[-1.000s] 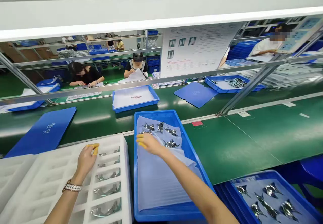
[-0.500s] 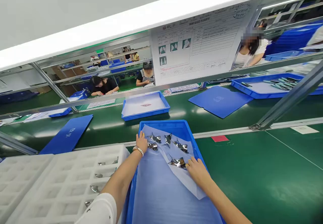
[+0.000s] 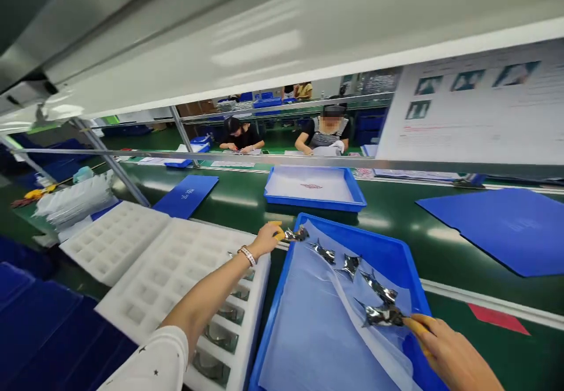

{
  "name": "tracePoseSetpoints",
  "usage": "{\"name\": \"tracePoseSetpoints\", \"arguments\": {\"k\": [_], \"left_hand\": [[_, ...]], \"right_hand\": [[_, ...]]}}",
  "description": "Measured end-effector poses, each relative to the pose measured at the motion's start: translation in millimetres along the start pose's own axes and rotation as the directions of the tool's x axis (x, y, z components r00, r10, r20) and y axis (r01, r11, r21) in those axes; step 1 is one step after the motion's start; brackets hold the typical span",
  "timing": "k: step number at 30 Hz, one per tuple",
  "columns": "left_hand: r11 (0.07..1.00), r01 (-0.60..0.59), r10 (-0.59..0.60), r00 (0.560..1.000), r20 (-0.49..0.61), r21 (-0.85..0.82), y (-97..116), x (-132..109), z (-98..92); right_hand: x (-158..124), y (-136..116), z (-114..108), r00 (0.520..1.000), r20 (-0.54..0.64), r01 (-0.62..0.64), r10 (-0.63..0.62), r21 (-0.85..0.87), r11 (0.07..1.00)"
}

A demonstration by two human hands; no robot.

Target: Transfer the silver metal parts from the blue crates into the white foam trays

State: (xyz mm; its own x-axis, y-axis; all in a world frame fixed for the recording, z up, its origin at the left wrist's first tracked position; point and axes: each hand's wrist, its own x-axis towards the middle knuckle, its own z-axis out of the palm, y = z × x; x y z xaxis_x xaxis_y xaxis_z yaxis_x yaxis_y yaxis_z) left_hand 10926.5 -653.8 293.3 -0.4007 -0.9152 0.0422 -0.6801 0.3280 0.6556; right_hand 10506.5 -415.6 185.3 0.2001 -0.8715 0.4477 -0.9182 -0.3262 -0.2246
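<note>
1. There was one blue tray (image 3: 352, 235) near the person, with a thin see-through sheet (image 3: 326, 320) in it.
2. Five shiny metal pieces (image 3: 350, 264) lay on the sheet or were held at it.
3. The left hand (image 3: 267, 239) was at the tray's far left corner. Its yellow-covered fingers (image 3: 277, 230) were pressed together on the end of one shiny piece.
4. The right hand (image 3: 449, 350) was at the tray's right side. Its fingers looked closed on the tip of another piece.
5. Two white foam trays (image 3: 132, 273) sat left of the blue tray. The nearer one held at least four curved metal parts (image 3: 220, 338), and the left arm hid some of it.
6. Two flat blue boards (image 3: 185, 194) lay beyond the blue tray, one on each side.
7. One more blue tray (image 3: 315, 203) sat straight past it.
8. Two co-workers (image 3: 324, 135) sat farther off, too small to see well.
</note>
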Motion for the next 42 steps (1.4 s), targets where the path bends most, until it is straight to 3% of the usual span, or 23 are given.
{"name": "tracePoseSetpoints", "arguments": {"k": [3,5,6,8,10,12,14,18,22,27,31,33,35,37,40,42], "left_hand": [[0.965,0.117,-0.160,0.972,-0.172,-0.234,-45.1,-43.2,-64.8],[0.925,0.166,-0.261,0.931,-0.256,-0.342,-78.3,-77.7,-94.9],[0.906,0.178,-0.301,0.909,-0.289,-0.383,-93.7,-94.4,-104.5],[0.878,0.190,-0.357,0.871,-0.338,-0.440,-119.8,-123.3,-113.6],[0.861,0.208,-0.399,0.842,-0.363,-0.464,-138.1,-144.4,-112.7],[0.861,0.215,-0.407,0.833,-0.373,-0.461,-149.7,-157.6,-107.2],[0.876,0.189,-0.379,0.839,-0.391,-0.444,-156.2,-164.6,-101.5],[0.888,0.123,-0.329,0.844,-0.424,-0.444,-160.4,-168.5,-95.0],[0.896,0.115,-0.312,0.850,-0.423,-0.430,-158.0,-168.5,-93.9],[0.915,0.137,-0.286,0.883,-0.371,-0.379,-151.9,-168.9,-96.6],[0.933,0.188,-0.280,0.915,-0.292,-0.308,-145.7,-167.4,-102.1],[0.935,0.212,-0.285,0.926,-0.248,-0.283,-142.7,-165.8,-106.5],[0.940,0.217,-0.277,0.936,-0.216,-0.263,-141.1,-164.0,-112.6],[0.950,0.206,-0.255,0.946,-0.200,-0.236,-141.4,-162.0,-120.4],[0.975,0.171,-0.196,0.963,-0.186,-0.142,-144.6,-156.2,-136.4],[0.986,0.161,-0.168,0.971,-0.170,-0.053,-147.0,-149.0,-150.0]], "right_hand": [[28.4,-9.4,-6.0,0.948,-0.263,-0.172,0.181,0.058,0.983],[68.7,-43.2,-4.1,0.895,-0.320,-0.283,0.312,0.134,0.950],[94.7,-67.0,0.5,0.893,-0.300,-0.289,0.334,0.185,0.939],[153.3,-122.6,18.4,0.946,-0.195,-0.193,0.261,0.308,0.932],[211.2,-178.4,46.1,0.994,-0.087,-0.020,0.066,0.442,0.897],[257.2,-222.5,77.3,0.995,0.005,0.085,-0.103,0.522,0.848],[286.0,-247.1,104.0,0.978,0.111,0.088,-0.177,0.547,0.832],[303.0,-245.1,128.1,0.918,0.341,-0.025,-0.204,0.562,0.827],[306.5,-230.6,129.6,0.844,0.484,-0.099,-0.231,0.563,0.820],[315.9,-242.5,134.7,0.734,0.652,-0.157,-0.189,0.434,0.887],[329.5,-261.2,131.4,0.587,0.803,-0.016,-0.108,0.144,0.989],[337.4,-272.1,126.4,0.562,0.825,0.074,-0.057,0.019,0.997],[344.4,-283.6,117.8,0.571,0.819,0.120,-0.059,-0.012,0.993],[349.6,-295.5,104.6,0.626,0.774,0.184,-0.094,-0.030,0.983],[355.5,-314.5,82.6,0.807,0.530,0.306,-0.263,0.007,0.952],[359.7,-328.8,73.7,0.833,0.348,0.434,-0.429,0.070,0.898]]}}
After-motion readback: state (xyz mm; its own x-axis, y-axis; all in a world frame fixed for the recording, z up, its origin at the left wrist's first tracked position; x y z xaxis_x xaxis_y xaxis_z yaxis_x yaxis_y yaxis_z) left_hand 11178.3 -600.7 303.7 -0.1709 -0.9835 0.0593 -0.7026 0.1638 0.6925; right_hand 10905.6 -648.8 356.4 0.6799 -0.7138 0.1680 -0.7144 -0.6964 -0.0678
